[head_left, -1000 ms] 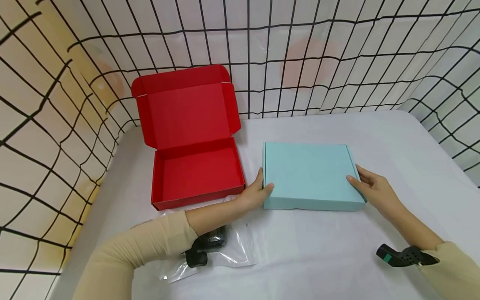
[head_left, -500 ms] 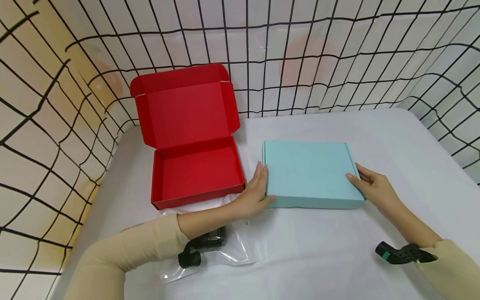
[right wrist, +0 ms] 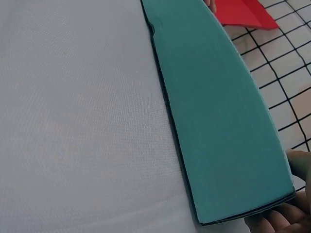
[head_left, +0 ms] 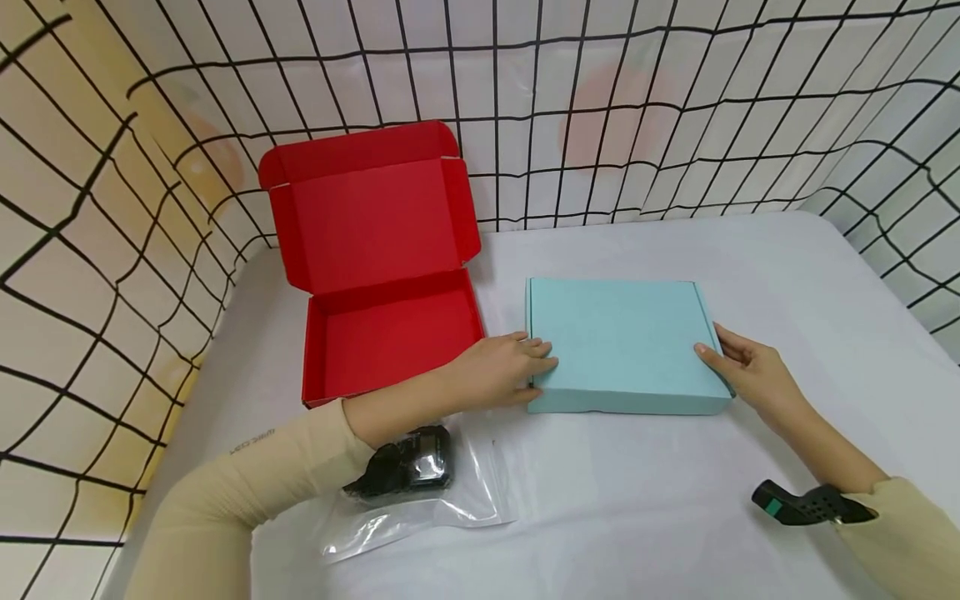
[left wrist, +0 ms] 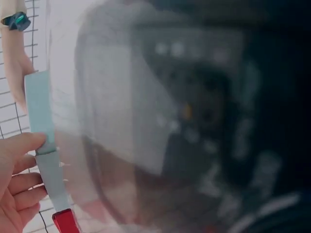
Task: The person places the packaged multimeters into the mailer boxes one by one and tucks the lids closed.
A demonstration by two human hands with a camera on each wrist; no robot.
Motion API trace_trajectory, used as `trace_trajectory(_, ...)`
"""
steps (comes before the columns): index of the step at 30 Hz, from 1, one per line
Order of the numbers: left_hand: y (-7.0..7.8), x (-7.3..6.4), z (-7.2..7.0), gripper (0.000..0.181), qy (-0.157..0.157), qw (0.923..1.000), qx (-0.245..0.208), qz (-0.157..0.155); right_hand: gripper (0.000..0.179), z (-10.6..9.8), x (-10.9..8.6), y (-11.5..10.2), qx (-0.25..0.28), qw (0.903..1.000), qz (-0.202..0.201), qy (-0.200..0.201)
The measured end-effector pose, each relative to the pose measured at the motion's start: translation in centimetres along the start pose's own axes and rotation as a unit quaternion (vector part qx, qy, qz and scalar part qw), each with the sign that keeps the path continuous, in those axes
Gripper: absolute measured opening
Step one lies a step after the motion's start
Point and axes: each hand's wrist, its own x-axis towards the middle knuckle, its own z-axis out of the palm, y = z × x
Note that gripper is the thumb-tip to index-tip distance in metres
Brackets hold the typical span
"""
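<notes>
A closed light blue cardboard box [head_left: 622, 342] lies flat on the white-covered table. My left hand [head_left: 491, 367] reaches across to its left end, fingers extended over the top edge and thumb low at the front corner. At the opposite end, my right hand [head_left: 757, 375] grips the box's right side, thumb on the lid and fingers behind the edge. In the right wrist view the box's front face [right wrist: 218, 111] shows, with right-hand fingers [right wrist: 282, 218] at its near corner. The left wrist view is mostly blocked by a blurred dark device in plastic.
A red cardboard box [head_left: 390, 325] stands at the left with its lid raised. In front of it, partly under my left forearm, lies a clear plastic bag [head_left: 472, 492] with a black object [head_left: 420, 462] inside. Black wire grid [head_left: 495, 133] borders the table's back and sides.
My left hand let go of the box's left end, straightened its fingers along the side, then turned palm-down with fingertips over the top edge. My right hand and the box stay nearly in place.
</notes>
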Motion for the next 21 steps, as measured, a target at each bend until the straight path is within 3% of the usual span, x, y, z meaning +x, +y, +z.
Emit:
trace_trajectory(4, -0.4, 0.6, -0.4, 0.050, -0.028, 0.9994, -0.015, -0.009, 0.074, 0.0, 0.0, 0.1, 0.002, 1.0000, 0.002, 0.001)
trace_trajectory(8, -0.9, 1.1, -0.6, 0.046, -0.027, 0.9995, -0.009, 0.012, 0.074, 0.0, 0.1, 0.1, -0.001, 1.0000, 0.003, 0.002)
trace_trajectory(15, -1.0, 1.9, -0.8, 0.029, -0.034, 0.9970, 0.036, 0.061, 0.077, 0.0, 0.1, 0.2, -0.005, 0.9999, 0.009, 0.005)
trace_trajectory(21, -0.4, 2.1, -1.1, 0.022, -0.057, 0.9946, 0.067, 0.056, 0.078, 0.0, 0.1, 0.4, -0.004, 1.0000, 0.008, 0.003)
